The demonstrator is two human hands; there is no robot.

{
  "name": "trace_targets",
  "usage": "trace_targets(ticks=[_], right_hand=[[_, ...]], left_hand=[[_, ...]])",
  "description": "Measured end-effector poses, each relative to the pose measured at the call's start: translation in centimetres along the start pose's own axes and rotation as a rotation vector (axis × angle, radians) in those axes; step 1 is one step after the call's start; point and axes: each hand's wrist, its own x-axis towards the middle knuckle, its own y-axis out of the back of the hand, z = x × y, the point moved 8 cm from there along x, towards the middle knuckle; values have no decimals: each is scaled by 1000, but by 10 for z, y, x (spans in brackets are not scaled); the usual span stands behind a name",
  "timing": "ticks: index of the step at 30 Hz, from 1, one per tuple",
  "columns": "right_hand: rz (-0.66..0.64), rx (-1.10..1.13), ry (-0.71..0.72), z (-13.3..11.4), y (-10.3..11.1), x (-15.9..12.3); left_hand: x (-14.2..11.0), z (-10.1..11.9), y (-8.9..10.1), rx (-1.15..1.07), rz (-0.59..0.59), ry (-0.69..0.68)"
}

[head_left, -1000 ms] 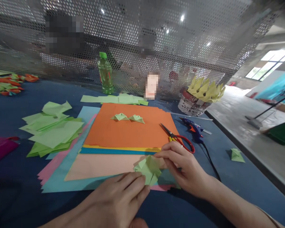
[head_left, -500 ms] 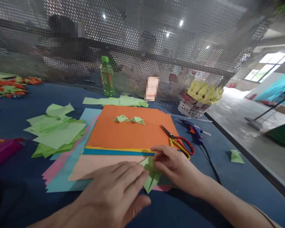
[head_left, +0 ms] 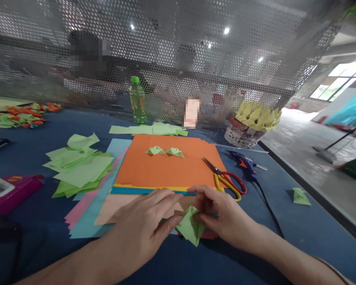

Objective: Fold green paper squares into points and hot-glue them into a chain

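Note:
A folded light-green paper [head_left: 192, 228] stands partly raised over the front edge of the sheet stack, its point towards me. My right hand [head_left: 222, 211] pinches its right side between thumb and curled fingers. Reaching in from the left, my left hand [head_left: 150, 215] has its fingers stretched out over the peach sheet [head_left: 106, 209]; its thumb tip touches the paper's left edge. Two small folded green pieces [head_left: 156, 150] lie side by side on the orange sheet [head_left: 166, 170]. Scissors [head_left: 225, 178] with red and yellow handles rest just beyond my right hand.
Loose green paper squares [head_left: 83, 168] are piled at left, near a magenta packet [head_left: 17, 194]. Green strips [head_left: 154, 128] and a green bottle [head_left: 138, 101] are at the back. A glue gun [head_left: 245, 164], a yellow-pointed paper basket [head_left: 246, 128] and another folded green piece [head_left: 301, 196] are at right.
My left hand has lifted off the green paper and opened out to the left, its thumb now at the edge. The paper has turned and tilted up in my right hand. The view has shifted slightly.

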Motion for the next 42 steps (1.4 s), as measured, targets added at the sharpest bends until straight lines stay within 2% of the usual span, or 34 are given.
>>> trace_targets(ticks=[4, 6, 9, 15, 28, 32, 38, 42], right_hand=[[5, 71, 7, -5, 2, -1], [18, 95, 11, -7, 3, -2], [20, 158, -5, -7, 3, -3], [-14, 264, -55, -6, 0, -4], [-61, 678, -143, 1, -5, -2], [-49, 696, -153, -1, -4, -1], [-17, 665, -156, 3, -3, 1], [-12, 676, -158, 3, -3, 1]], left_hand=[[4, -5, -2, -262, -109, 144], [6, -3, -3, -350, -147, 171], [8, -3, -6, -460, -168, 187], [6, -15, -17, -759, -172, 315], [10, -17, -8, -792, -122, 389], [10, -17, -8, -816, -133, 383], [8, -18, -18, -972, -160, 394], [8, -19, -19, -965, -150, 408]])
